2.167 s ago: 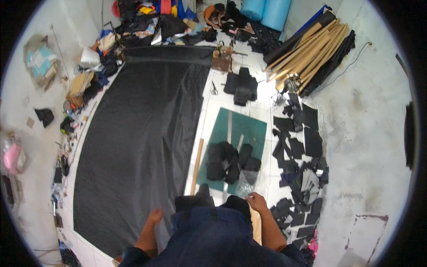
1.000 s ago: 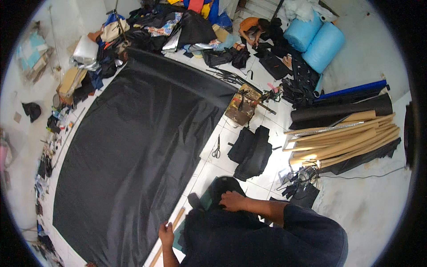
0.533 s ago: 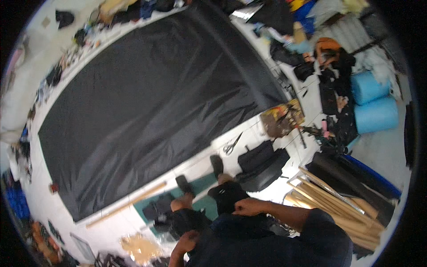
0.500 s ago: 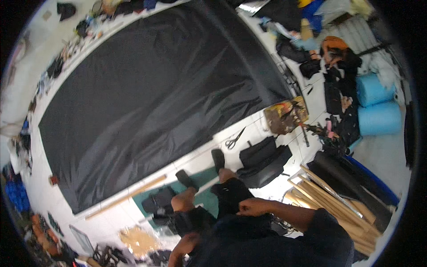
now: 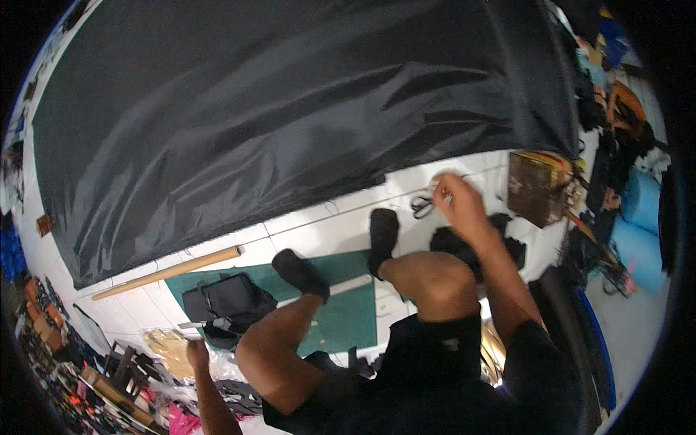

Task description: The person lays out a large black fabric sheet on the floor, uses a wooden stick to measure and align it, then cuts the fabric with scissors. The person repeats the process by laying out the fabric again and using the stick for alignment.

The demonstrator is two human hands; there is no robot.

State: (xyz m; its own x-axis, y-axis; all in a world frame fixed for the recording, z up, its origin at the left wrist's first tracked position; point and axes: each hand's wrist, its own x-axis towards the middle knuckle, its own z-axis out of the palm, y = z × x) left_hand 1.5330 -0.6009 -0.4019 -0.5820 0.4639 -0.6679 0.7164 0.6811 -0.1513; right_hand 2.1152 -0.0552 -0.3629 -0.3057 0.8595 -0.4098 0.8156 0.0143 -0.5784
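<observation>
Right hand (image 5: 455, 199) at right of centre, fingers closing on black-handled scissors (image 5: 423, 206) on white floor. Left hand (image 5: 196, 355) at lower left, planted near black fabric stack (image 5: 230, 297); grip unclear.

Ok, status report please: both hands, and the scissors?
Right hand stretched out at the scissors on the white floor, grip unclear. Left hand low beside the black pieces on the green mat. Nothing blocks the scissors.

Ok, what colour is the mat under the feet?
Dark green cutting mat, best seen in the head view.
</observation>
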